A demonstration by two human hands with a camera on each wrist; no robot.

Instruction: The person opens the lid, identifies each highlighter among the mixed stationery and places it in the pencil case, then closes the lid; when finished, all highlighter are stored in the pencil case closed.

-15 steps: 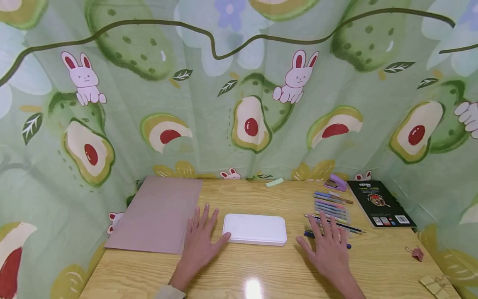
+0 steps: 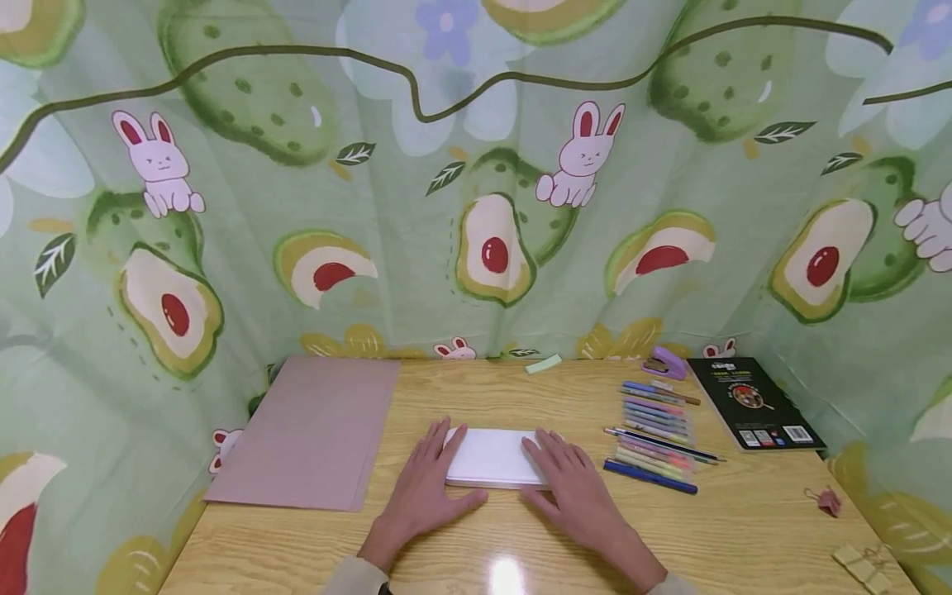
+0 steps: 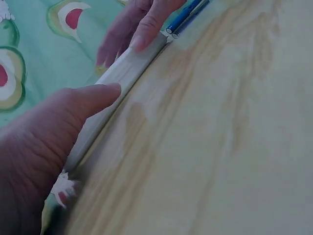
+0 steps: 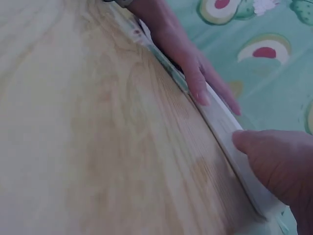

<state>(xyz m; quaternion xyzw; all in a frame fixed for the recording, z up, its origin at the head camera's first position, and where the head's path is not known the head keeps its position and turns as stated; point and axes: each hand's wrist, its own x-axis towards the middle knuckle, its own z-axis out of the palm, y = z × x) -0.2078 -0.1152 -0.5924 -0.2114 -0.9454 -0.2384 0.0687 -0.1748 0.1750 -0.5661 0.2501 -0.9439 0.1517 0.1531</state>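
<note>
A flat white case (image 2: 494, 457) lies lengthwise on the wooden table between the two hands. My left hand (image 2: 426, 483) is at its left end, fingers extended along that side and the thumb near the front edge. At the other end, my right hand (image 2: 576, 487) lays its fingers over the top corner, its thumb low at the front. In the left wrist view the left thumb (image 3: 100, 95) extends across the case's front side. The right thumb (image 4: 244, 142) appears against that same side in the right wrist view. The fingertips beyond the case are partly hidden.
A mauve folder-like sheet (image 2: 305, 430) lies at left. On the right are several pens and highlighters (image 2: 654, 430), a purple stapler (image 2: 665, 364), a black book (image 2: 754, 405) and binder clips (image 2: 827, 501). A pale green strip (image 2: 544, 364) sits at the back by the patterned curtain (image 2: 416, 231).
Both hands have moved inward to the case's ends, the right one leftward from over the pens. The case stays in about the same place.
</note>
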